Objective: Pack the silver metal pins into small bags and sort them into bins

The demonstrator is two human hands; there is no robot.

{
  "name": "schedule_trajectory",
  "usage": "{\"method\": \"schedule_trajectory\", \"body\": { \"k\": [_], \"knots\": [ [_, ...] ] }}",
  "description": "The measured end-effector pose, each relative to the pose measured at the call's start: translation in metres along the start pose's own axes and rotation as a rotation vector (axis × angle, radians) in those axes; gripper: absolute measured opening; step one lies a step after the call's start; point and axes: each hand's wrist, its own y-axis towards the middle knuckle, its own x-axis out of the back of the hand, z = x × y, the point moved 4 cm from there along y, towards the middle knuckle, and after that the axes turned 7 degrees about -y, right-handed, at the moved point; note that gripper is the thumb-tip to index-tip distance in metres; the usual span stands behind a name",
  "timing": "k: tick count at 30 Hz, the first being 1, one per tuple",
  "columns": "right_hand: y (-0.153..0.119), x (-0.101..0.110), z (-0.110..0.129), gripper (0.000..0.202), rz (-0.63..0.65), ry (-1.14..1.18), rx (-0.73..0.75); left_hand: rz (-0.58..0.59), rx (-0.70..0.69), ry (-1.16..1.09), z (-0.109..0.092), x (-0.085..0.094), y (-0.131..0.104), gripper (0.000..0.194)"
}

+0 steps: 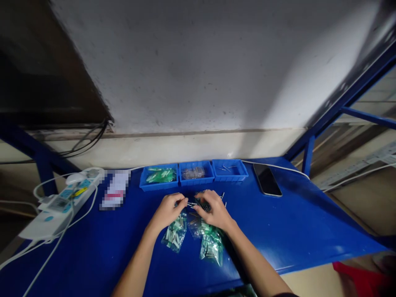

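My left hand (170, 210) is closed, thumb and forefinger pinching thin silvery metal pins (191, 203) that point toward the other hand. Opposite it, my right hand (215, 210) curls its thumb and fingers around more thin metal pieces, partly hidden under the palm. A few pins (222, 196) stick out past its fingertips. Below the left hand lies a clear bag of pale plugs (175, 236). Clear bags with green and pale contents (212, 247) lie under and in front of the right hand.
Behind the hands stand three blue bins: one with green bags (159, 186), one with clear bags (198, 180), one with loose pins (230, 178). A phone (267, 180) lies right, a power strip (58, 208) with cables left. The blue table (278, 231) meets a wall.
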Motion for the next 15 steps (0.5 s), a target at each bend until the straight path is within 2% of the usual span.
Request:
{"method": "schedule_trajectory", "body": {
  "k": [3,7,13,15],
  "knots": [
    [-0.001,-0.005,0.004,0.012,0.014,0.008,0.060,-0.043,0.037,-0.043,0.005,-0.004,0.001,0.039],
    [-0.002,-0.004,0.001,0.015,-0.023,-0.008,0.046,-0.077,0.037,0.018,0.010,-0.011,0.002,0.041],
    [-0.001,-0.001,-0.004,0.030,-0.024,-0.035,-0.005,-0.102,-0.060,-0.054,0.005,-0.014,0.002,0.020],
    [-0.001,-0.001,-0.006,0.026,-0.018,-0.008,-0.018,-0.100,-0.092,-0.048,0.003,-0.014,0.001,0.019]
  ]
}}
